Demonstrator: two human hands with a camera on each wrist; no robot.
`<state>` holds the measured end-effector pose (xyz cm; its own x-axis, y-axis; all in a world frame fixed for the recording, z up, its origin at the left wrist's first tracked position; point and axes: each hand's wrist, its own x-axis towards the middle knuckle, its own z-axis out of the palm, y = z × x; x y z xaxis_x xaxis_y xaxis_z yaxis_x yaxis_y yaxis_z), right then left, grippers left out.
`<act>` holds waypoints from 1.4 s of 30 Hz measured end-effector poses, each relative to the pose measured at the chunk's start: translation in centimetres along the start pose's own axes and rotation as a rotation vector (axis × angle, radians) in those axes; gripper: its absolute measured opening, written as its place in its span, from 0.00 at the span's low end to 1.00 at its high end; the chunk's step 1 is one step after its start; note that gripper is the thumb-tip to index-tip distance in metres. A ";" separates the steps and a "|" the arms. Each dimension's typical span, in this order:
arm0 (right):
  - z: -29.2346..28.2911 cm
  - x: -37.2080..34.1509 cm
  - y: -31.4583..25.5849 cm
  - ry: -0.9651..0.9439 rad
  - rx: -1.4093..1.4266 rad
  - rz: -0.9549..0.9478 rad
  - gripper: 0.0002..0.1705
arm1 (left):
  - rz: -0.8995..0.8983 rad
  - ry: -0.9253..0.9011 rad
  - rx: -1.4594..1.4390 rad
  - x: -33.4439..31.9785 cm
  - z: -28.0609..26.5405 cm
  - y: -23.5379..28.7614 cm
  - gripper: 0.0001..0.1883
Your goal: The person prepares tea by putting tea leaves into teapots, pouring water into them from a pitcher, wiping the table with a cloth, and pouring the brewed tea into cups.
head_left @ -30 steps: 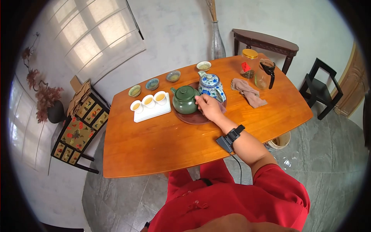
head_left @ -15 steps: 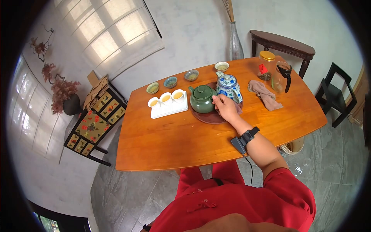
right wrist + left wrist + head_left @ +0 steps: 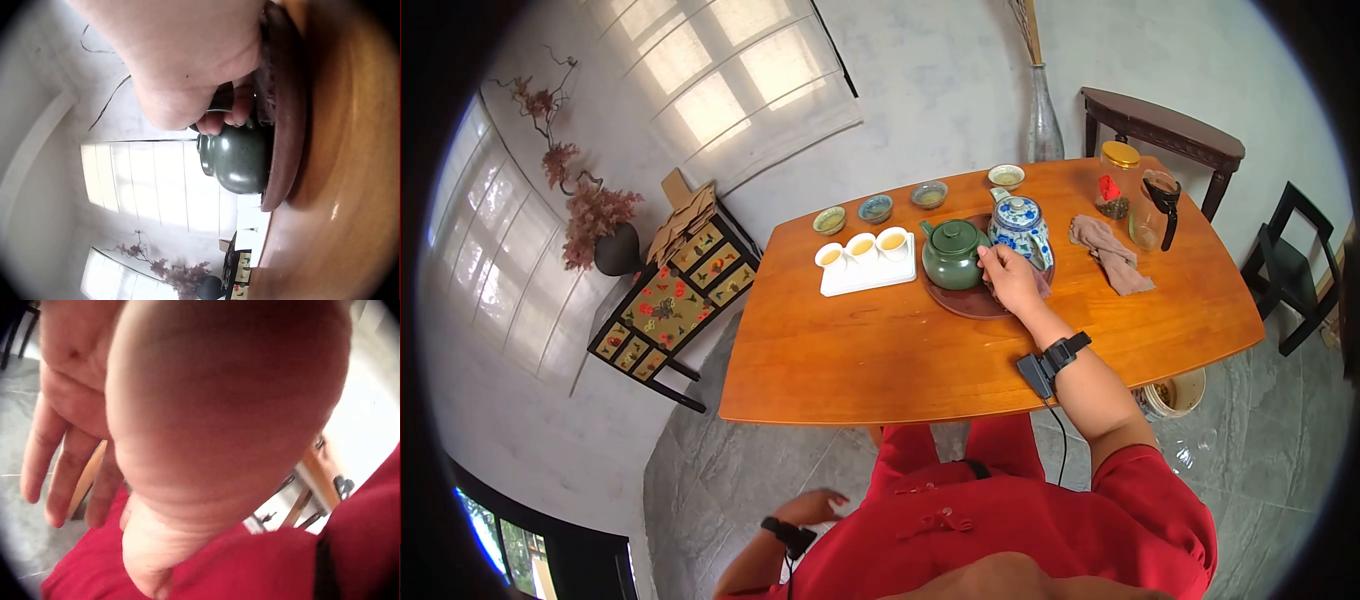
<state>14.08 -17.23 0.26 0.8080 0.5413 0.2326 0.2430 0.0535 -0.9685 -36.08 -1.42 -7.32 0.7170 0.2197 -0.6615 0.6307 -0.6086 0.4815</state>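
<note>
My right hand [image 3: 1012, 280] grips the handle of a round green teapot [image 3: 950, 262], which sits on a dark brown round tray [image 3: 962, 304]. In the right wrist view its fingers [image 3: 215, 123] curl round that handle, and the heel of the hand hides part of it. Just behind, a blue-and-white teapot [image 3: 1018, 215] shares the tray. To the left stands a white rectangular tray [image 3: 870, 280] bearing three white cups [image 3: 861, 249] of amber tea. My left hand [image 3: 812, 506] hangs beside the red clothing, below the table, fingers loosely extended and holding nothing.
Several small patterned bowls [image 3: 876, 208] line the far edge of the wooden table [image 3: 850, 360]. On the right are a crumpled cloth [image 3: 1112, 256], a gold-lidded jar [image 3: 1116, 185] and a glass pitcher [image 3: 1145, 222] with a black handle. A bucket [image 3: 1182, 392] stands below the right edge.
The head view has swung left, so the table appears farther right. My left hand has come into view at the bottom. The right hand keeps its grip on the green teapot, which stays on the tray.
</note>
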 end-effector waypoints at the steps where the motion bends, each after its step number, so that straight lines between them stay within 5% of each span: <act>1: 0.0 0.0 0.0 0.003 -0.008 0.002 0.22 | 0.041 0.085 0.010 0.6 -1.3 -0.1 0.19; 3: 0.1 0.0 0.1 0.004 -0.019 -0.007 0.22 | 0.171 0.293 -0.126 0.6 -4.4 3.1 0.20; 6: 0.0 0.0 -0.2 0.011 -0.035 -0.016 0.22 | 0.246 0.353 -0.301 -0.2 -8.9 8.2 0.12; 8: 0.1 -0.1 -0.3 0.015 -0.038 -0.015 0.22 | 0.370 0.343 -0.674 0.0 -10.9 10.5 0.09; 12: 0.0 0.0 -0.2 0.034 -0.058 -0.047 0.22 | 0.442 0.404 -0.555 1.6 -14.2 14.4 0.08; 25: 0.3 0.6 1.7 0.132 -0.090 -0.212 0.20 | 0.845 0.033 -0.633 10.6 -14.3 29.5 0.08; 28: 0.2 0.3 0.7 0.124 -0.112 -0.179 0.19 | 0.926 0.137 -0.707 13.2 -15.1 30.1 0.09; 30: 0.2 0.1 0.5 0.093 -0.074 -0.132 0.19 | 0.971 0.423 -0.884 16.2 -15.9 29.4 0.08; 35: 0.1 -0.4 -0.5 0.013 0.032 -0.060 0.18 | 0.971 0.687 -1.106 20.9 -16.8 27.3 0.08; 42: 0.4 -0.4 -0.8 0.012 0.092 0.000 0.15 | 0.945 0.627 -1.154 23.2 -16.2 25.9 0.07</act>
<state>13.34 -17.16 0.89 0.8146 0.5313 0.2329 0.1928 0.1307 -0.9725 1.68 0.24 -0.85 0.7779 0.5557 0.2933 -0.4151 0.1041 0.9038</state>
